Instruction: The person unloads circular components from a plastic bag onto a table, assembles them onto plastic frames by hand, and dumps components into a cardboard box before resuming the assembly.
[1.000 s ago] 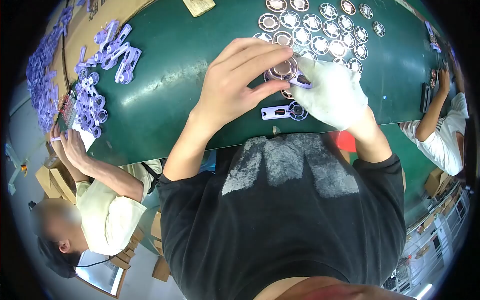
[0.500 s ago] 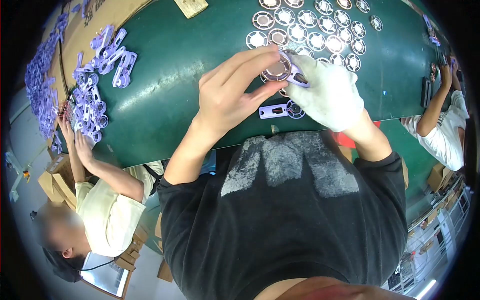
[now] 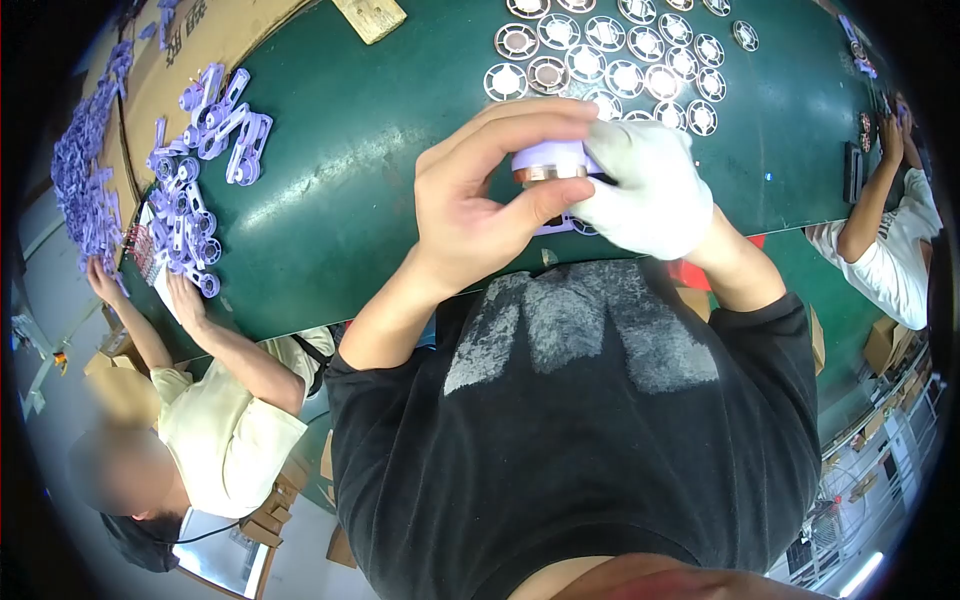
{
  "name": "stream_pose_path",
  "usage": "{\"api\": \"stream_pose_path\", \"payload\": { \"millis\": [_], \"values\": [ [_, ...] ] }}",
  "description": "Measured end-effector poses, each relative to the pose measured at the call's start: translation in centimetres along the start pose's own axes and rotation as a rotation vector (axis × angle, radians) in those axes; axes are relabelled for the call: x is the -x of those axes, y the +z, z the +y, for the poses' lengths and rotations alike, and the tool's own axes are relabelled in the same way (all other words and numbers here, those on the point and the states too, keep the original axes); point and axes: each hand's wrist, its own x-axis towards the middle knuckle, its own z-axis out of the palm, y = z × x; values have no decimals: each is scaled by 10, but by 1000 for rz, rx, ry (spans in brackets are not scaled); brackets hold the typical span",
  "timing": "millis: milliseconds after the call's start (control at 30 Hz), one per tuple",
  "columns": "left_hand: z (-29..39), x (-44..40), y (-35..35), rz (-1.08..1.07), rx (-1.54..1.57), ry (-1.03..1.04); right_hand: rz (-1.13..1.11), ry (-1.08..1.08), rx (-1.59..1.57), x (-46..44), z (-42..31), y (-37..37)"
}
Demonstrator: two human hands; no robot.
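Note:
A purple part with a round, copper-coloured rim is tipped on its side between my two hands. My left hand, bare, grips its round end between fingers and thumb. On my right hand is a white glove, and its fingers are closed on the other end, which they mostly hide. Below the hands, a second purple part lies on the green table, largely covered by them. Round spoked discs lie in rows just beyond my hands.
Purple parts lie in a cluster at the left, beside a co-worker's hands. A large purple heap sits on cardboard at the far left. Another co-worker is at the right. A wooden piece lies at the top.
The held part has turned from showing its round face to showing its edge. My gloved hand has closed further round it. The left co-worker's hands have moved apart.

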Motion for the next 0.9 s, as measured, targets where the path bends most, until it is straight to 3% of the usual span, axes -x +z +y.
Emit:
{"api": "stream_pose_path", "payload": {
  "millis": [100, 200, 267, 333, 367, 500, 600, 700, 767, 800, 833, 867, 900],
  "values": [
    [-6, 1, -3, -58, 125, -51, 120, -199, 83, 10, 5, 1],
    [-10, -11, -11, -144, 86, -144, 102, -180, 183, 7, 2, 0],
    [-20, -21, -19, -96, 126, -413, -18, 235, -29, 6, 0, -2],
    [-56, -39, -35, -41, 119, -555, 27, 338, 3, 0, -14, -25],
    [-73, -57, -55, -73, 167, -873, 87, 359, 25, 2, -11, -31],
    [-111, -153, -70, 292, 655, -655, 300, 180, -63, 22, 17, -37],
    [-153, -210, -77, 246, 660, -358, 267, 209, -94, 28, 16, -43],
    [-88, -200, -25, 282, 295, -431, 260, 235, -129, 35, 15, -40],
    [-62, -159, -15, -166, -224, -355, 214, 311, -176, 42, 15, -42],
    [-42, -126, -8, -262, -359, -188, 213, 175, -98, 48, 25, -40],
    [-25, -98, 0, -437, -695, -259, 217, 260, -148, 49, 24, -40],
    [-11, -62, 7, -526, -866, -69, 219, 343, -196, 50, 23, -41],
    [0, -37, 14, -692, -899, -165, 220, 423, -243, 50, 23, -43]
  ]
}}
